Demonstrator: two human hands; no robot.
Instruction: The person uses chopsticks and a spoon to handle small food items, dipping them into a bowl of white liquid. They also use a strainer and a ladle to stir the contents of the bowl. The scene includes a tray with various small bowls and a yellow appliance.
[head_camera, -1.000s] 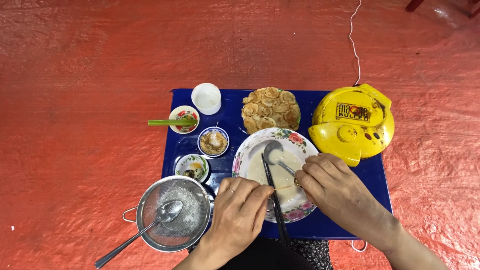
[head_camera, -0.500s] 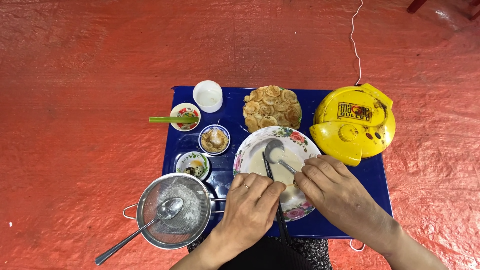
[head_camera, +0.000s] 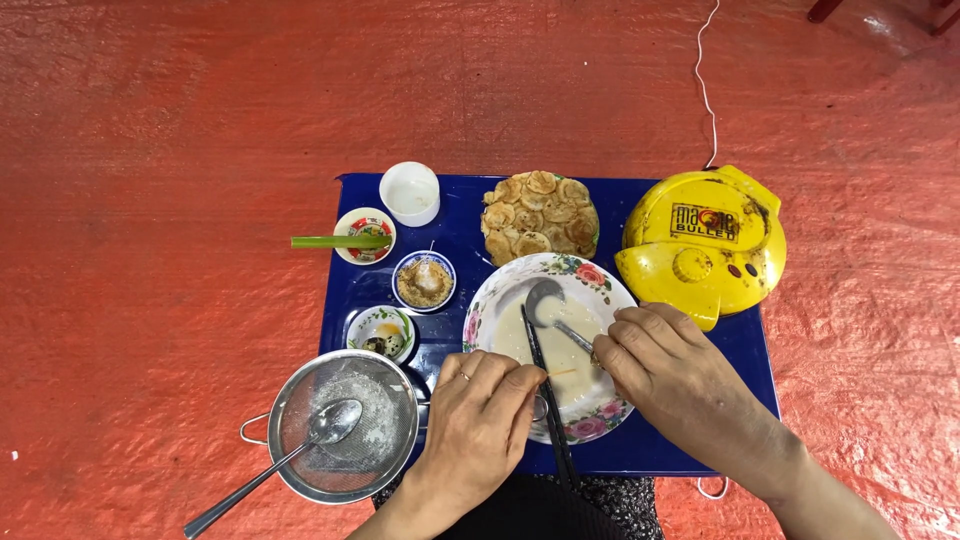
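Right hand (head_camera: 668, 372) pinches a metal spoon (head_camera: 556, 314) angled up-left in the floral white batter bowl (head_camera: 600, 287); left hand (head_camera: 480, 420), fingers curled, steadies its rim.

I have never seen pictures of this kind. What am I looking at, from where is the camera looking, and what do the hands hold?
There is no machine: a person works with two bare hands, and a camera on their head looks straight down. A blue tray table stands on a red mat. On it are a flowered bowl of pale batter, a plate of small cakes, a yellow cooker, a white cup, three small dishes and a metal strainer with a spoon. The right hand holds the handle of a spoon in the batter. The left hand rests at the bowl's edge beside dark chopsticks.
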